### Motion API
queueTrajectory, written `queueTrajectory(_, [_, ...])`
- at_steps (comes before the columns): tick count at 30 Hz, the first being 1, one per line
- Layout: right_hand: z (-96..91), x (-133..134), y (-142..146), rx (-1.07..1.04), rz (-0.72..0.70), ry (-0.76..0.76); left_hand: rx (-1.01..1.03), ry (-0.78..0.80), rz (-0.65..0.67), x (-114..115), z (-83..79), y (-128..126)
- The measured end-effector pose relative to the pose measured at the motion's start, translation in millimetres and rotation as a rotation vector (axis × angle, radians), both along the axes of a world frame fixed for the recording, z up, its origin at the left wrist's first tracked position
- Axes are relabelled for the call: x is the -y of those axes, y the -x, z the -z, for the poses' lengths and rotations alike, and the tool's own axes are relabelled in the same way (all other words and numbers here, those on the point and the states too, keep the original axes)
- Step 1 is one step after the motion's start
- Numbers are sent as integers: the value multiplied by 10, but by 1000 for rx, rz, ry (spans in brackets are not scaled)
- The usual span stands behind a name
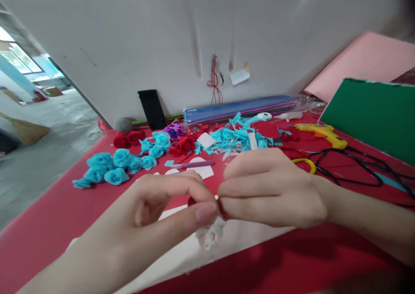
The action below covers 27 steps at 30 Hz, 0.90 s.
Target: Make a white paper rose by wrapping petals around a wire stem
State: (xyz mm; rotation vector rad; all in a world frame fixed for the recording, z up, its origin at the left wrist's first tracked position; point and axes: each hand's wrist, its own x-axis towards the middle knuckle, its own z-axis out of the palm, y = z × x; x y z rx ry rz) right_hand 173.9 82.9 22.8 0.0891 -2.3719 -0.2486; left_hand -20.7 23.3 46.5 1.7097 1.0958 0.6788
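White ruffled piece (209, 237), blurred and half hidden, sits near centre over a pale sheet (254, 235): left hand (139, 233) pinches it, thumb to finger! Right hand (272, 188) curls in alongside, grip impossible to tell. Beyond, one purple pen (193, 164); far right, one yellow glue gun (324, 132); far centre, a clear sleeve (186, 117) holds something blue (240, 105).

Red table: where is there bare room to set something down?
Bare red table shows at left, between the blue flowers and left forearm, and at front right, between the white sheet and right forearm. The back is crowded with red flowers, blue scraps and the glue gun.
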Motion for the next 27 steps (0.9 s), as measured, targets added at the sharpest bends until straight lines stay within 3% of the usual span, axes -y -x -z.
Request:
queueTrajectory(7, [-20, 60, -4, 136, 5, 178, -181, -165, -17, 68, 24, 4])
queueTrajectory(15, [-36, 51, 1, 243, -98, 470, -193, -20, -1, 92, 123, 23])
queueTrajectory(27, [-57, 41, 18, 359, -161, 1473, -106, 104, 67, -5, 50, -34])
